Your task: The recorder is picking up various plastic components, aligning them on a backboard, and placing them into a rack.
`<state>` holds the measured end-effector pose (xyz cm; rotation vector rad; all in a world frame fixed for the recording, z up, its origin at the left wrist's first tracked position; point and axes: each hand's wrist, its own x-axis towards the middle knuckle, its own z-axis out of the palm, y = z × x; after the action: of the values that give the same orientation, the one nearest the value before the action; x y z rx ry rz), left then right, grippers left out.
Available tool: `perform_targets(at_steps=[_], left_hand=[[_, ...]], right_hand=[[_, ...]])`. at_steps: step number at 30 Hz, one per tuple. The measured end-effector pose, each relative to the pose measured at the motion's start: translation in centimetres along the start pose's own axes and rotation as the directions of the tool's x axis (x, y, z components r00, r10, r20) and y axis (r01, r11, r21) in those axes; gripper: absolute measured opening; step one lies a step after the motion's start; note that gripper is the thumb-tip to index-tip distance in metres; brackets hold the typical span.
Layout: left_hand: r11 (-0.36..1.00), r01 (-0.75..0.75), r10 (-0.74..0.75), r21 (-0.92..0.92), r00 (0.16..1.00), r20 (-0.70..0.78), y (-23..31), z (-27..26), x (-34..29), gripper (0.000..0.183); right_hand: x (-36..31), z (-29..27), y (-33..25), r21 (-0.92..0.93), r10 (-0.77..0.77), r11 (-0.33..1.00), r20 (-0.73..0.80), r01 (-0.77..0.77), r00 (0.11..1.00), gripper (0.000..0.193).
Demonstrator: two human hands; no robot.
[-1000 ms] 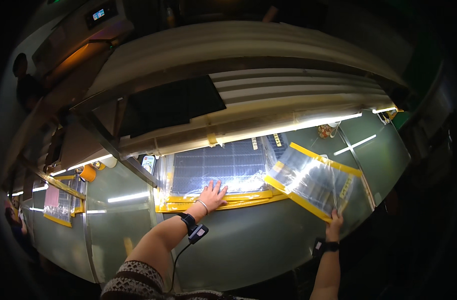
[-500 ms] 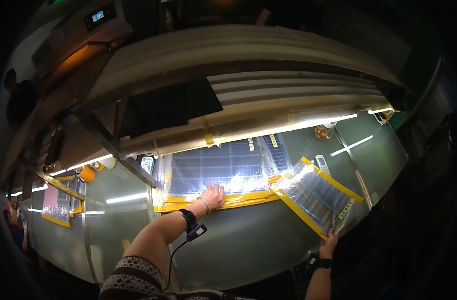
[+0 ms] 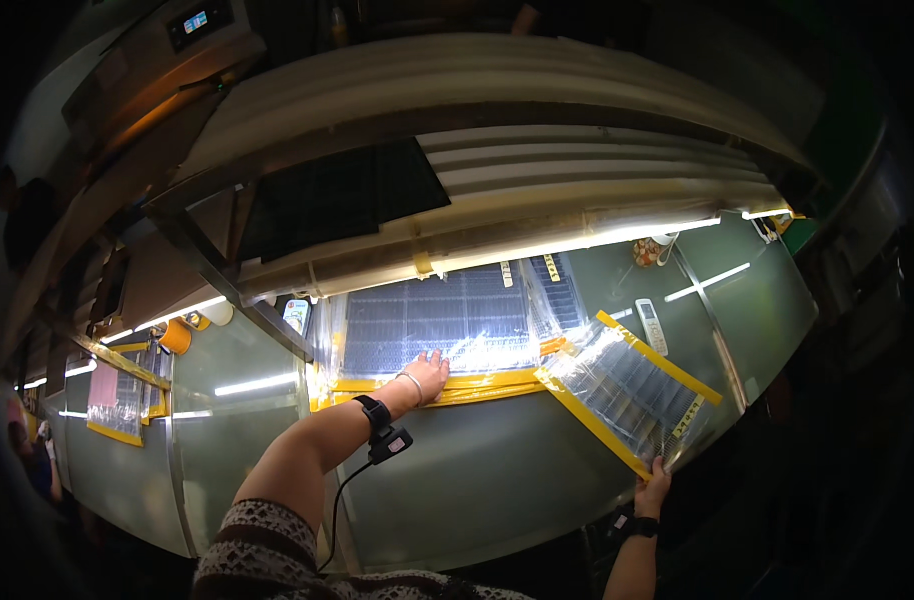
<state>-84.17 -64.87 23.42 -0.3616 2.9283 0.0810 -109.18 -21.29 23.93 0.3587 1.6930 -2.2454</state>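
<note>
On the pale table lies a wide dark-grid sheet in clear plastic (image 3: 432, 315), edged along its near side with yellow tape. My left hand (image 3: 427, 378) rests palm down on that near edge, fingers stretched out. A smaller clear-plastic sheet with yellow taped edges (image 3: 627, 385) slants to the right of it, its upper left corner against the larger one. At its lower right corner my right hand (image 3: 655, 485) grips it with fingers closed. Bright glare hides part of the larger sheet's surface.
A white remote control (image 3: 651, 327) lies beyond the smaller sheet. A strip light (image 3: 577, 240) runs under a low shelf over the table's far side. An upright metal post (image 3: 217, 275), an orange cup (image 3: 176, 338) and more taped sheets (image 3: 117, 405) stand or lie leftward.
The smaller sheet in my right hand has shifted slightly left, away from the remote control, which now shows more fully. My left hand stays on the larger sheet; the view has moved a little.
</note>
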Motion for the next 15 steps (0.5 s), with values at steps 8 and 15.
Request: perform_targets(at_steps=[8,15], left_hand=[[0.990,0.125,-0.097,0.068,0.942,-0.321,-0.5,3.1,0.0,0.034],[0.874,0.282,-0.464,-0.396,0.729,-0.503,-2.7,-4.8,-1.9,0.014]], right_hand=[[-0.6,0.3,-0.7,-0.008,0.032,0.999,0.017,-0.031,0.999,0.021],[0.2,6.5,-0.8,0.016,-0.021,1.000,0.059,0.020,0.998,0.022]])
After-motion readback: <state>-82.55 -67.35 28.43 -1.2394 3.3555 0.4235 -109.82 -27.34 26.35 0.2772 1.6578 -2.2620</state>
